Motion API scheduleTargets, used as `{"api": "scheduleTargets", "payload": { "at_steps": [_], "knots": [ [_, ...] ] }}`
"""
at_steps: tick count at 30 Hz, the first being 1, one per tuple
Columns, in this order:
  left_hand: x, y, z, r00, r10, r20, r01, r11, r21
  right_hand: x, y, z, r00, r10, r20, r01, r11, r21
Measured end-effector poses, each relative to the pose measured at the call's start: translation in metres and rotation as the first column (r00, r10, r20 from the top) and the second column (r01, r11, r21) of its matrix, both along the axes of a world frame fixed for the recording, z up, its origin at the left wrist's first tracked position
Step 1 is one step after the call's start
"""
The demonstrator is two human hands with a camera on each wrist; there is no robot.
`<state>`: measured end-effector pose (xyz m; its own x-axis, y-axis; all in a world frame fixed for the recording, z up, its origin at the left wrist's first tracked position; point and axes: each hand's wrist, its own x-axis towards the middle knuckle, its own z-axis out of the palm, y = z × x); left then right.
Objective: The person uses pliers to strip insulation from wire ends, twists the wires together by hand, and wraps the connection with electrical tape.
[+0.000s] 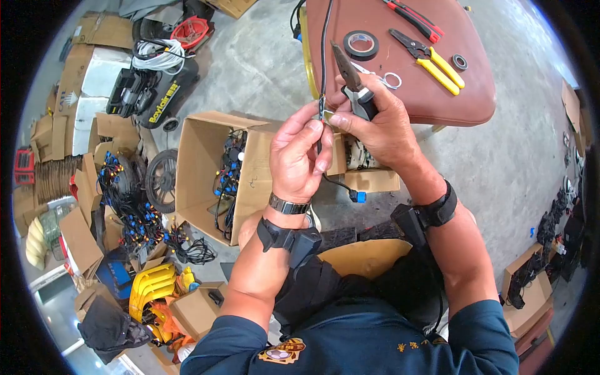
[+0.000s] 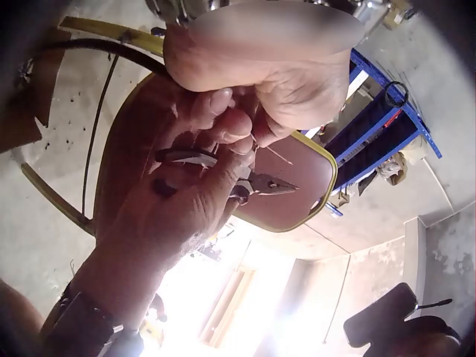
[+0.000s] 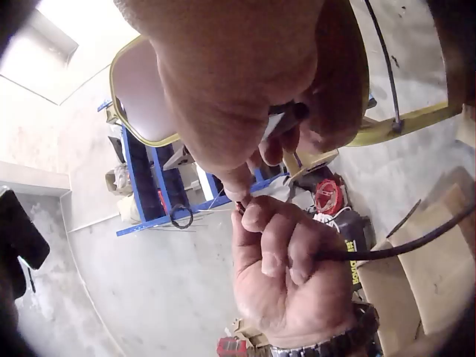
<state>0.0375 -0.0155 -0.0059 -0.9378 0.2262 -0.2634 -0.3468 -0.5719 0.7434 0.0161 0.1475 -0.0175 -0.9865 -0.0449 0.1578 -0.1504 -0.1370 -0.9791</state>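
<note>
In the head view my left hand [image 1: 294,156] pinches a thin black cable [image 1: 325,56] between thumb and fingers, where bare wire and a pale strand show. The right hand [image 1: 384,125] meets it there, thumb and fingertip at the wire. Long-nose pliers [image 1: 348,67] lie held in that same right hand, tips pointing away from me. In the left wrist view the pliers [image 2: 271,184] stick out past the right fingers. A blue connector [image 1: 358,197] hangs at the cable's lower end. Seen from the right wrist, the cable [image 3: 416,244] runs out of the left hand [image 3: 297,290].
On the brown padded stool [image 1: 462,106] lie black tape [image 1: 361,45], yellow-handled wire strippers [image 1: 437,65], red-and-black cutters [image 1: 415,22] and a small metal ring [image 1: 460,61]. An open cardboard box [image 1: 200,169] of cables stands left of my hands. More connector cables [image 1: 131,206] are heaped beyond it.
</note>
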Motion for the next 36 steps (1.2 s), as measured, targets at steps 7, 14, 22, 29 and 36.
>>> {"api": "scheduleTargets", "payload": {
  "at_steps": [7,14,22,29,36],
  "knots": [
    [0.0,0.002,0.004,1.0,-0.001,-0.012,0.0,0.998,-0.069,0.0,0.0,-0.002,0.998,-0.016,-0.054,0.018,0.999,0.035],
    [0.0,0.004,0.007,1.0,-0.016,0.002,0.017,0.993,-0.116,0.003,0.0,0.012,0.999,0.0,0.053,0.001,1.0,-0.018],
    [0.005,0.006,0.004,0.998,-0.042,0.042,0.048,0.986,-0.16,-0.004,0.008,0.01,0.965,0.119,0.233,-0.069,0.975,-0.211],
    [0.008,0.012,0.008,0.996,-0.058,0.061,0.066,0.988,-0.139,-0.006,0.016,0.025,0.859,0.293,0.419,-0.136,0.921,-0.365],
    [0.004,0.01,0.009,0.997,-0.081,-0.01,0.078,0.986,-0.149,-0.01,0.019,0.016,0.876,0.339,0.344,-0.201,0.904,-0.378]
  ]
}}
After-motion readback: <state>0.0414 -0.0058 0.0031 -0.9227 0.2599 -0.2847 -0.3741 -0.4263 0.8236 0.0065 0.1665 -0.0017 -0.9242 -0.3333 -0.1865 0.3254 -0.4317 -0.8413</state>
